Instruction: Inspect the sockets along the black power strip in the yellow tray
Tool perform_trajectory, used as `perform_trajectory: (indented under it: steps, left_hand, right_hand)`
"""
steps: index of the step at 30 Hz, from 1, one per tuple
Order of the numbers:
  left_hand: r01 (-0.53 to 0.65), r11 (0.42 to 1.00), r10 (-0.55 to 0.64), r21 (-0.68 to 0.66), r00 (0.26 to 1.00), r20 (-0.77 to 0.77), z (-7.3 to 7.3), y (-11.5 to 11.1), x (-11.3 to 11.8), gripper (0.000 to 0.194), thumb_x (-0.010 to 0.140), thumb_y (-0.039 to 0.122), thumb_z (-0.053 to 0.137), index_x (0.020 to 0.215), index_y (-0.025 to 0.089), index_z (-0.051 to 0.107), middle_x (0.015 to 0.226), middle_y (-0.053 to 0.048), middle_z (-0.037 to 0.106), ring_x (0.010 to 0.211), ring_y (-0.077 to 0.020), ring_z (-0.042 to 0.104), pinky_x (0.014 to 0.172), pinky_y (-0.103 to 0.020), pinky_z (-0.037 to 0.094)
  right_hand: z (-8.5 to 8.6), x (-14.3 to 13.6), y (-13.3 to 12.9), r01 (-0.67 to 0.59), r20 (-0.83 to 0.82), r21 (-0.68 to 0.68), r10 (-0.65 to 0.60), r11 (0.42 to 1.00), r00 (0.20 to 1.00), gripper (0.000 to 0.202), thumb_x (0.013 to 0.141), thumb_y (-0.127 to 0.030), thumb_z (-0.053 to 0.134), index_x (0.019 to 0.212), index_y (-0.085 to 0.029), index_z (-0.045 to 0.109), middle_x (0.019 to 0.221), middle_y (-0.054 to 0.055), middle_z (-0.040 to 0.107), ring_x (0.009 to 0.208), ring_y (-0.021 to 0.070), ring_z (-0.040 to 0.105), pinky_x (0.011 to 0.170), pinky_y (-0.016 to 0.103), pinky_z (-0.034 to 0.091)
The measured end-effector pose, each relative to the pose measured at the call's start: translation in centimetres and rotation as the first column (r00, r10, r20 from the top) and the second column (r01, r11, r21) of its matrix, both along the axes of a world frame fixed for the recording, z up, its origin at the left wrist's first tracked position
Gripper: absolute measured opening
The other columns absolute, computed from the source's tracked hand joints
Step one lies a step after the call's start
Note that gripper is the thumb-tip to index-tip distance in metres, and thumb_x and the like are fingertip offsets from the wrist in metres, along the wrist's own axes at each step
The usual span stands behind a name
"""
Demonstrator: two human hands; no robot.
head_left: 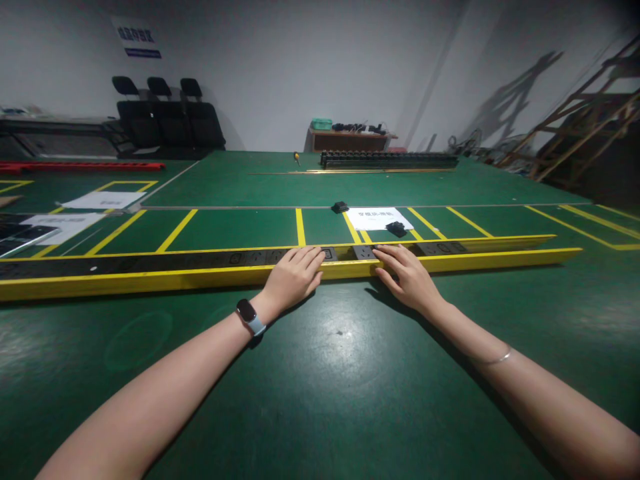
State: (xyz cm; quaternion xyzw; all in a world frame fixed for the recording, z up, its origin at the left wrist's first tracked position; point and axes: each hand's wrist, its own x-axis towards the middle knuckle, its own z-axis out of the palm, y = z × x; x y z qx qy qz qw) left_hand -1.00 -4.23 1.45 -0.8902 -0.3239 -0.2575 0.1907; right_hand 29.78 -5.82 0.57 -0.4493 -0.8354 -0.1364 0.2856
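Observation:
A long yellow channel (210,280) lies across the green table, with black power socket modules (257,257) set in a row inside it. My left hand (295,273) rests palm-down over the channel, fingers stretched out on the modules beside a socket (329,253). My right hand (407,275) has its fingers extended, their tips at the right edge of a separate socket module (365,253). Its thumb is at the channel's near wall. Gaps show on the left of that module and in the channel farther right. What lies beneath my fingers is hidden.
Behind the channel are a white paper sheet (373,219) and two small black parts (340,207) (397,229). Farther back lie a row of black modules (390,160) and a yellow-handled tool (297,157). Red channels (80,166) and more papers (107,200) are at left.

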Motion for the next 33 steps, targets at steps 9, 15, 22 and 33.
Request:
perform_trajectory:
  steps: [9,15,22,33]
  left_hand:
    - [-0.003,1.000,0.003,0.006,1.000,-0.003,0.0,0.0,0.0,0.043,0.094,0.027,0.047,0.132,0.010,0.054,0.133,-0.015,0.059,0.123,-0.0254,0.054,0.104,-0.041,0.043]
    - [-0.005,1.000,0.005,0.010,1.000,-0.014,-0.1,0.0,0.0,0.042,0.095,0.028,0.045,0.132,0.009,0.054,0.133,-0.015,0.059,0.122,-0.0260,0.054,0.104,-0.041,0.043]
    - [0.004,1.000,-0.004,-0.003,1.000,0.002,0.0,0.1,0.0,0.043,0.093,0.026,0.047,0.133,0.011,0.054,0.134,-0.015,0.059,0.123,-0.0266,0.054,0.104,-0.042,0.043]
    - [0.004,1.000,-0.004,0.001,1.000,0.002,-0.1,0.0,0.0,0.043,0.094,0.027,0.047,0.133,0.010,0.053,0.134,-0.015,0.059,0.123,-0.0260,0.053,0.105,-0.041,0.042]
  right_hand:
    - [0.5,-0.1,0.1,0.120,0.097,0.066,-0.126,0.991,0.987,0.034,0.093,-0.040,0.051,0.118,-0.022,0.065,0.124,0.013,0.058,0.116,0.0292,0.052,0.104,0.050,0.041]
    - [0.2,1.3,0.8,0.215,0.049,0.140,-0.223,0.967,0.973,0.026,0.093,-0.039,0.051,0.099,-0.019,0.067,0.123,0.014,0.058,0.114,0.0292,0.053,0.098,0.048,0.044]
    - [-0.1,2.5,1.2,0.305,0.017,0.194,-0.314,0.932,0.949,0.025,0.093,-0.038,0.049,0.091,-0.020,0.066,0.122,0.013,0.059,0.112,0.0305,0.053,0.096,0.049,0.044]
    - [0.3,0.2,-0.3,0.085,0.030,0.056,-0.086,0.995,0.996,0.040,0.095,-0.038,0.048,0.130,-0.020,0.053,0.135,0.012,0.057,0.127,0.0274,0.050,0.109,0.051,0.037]
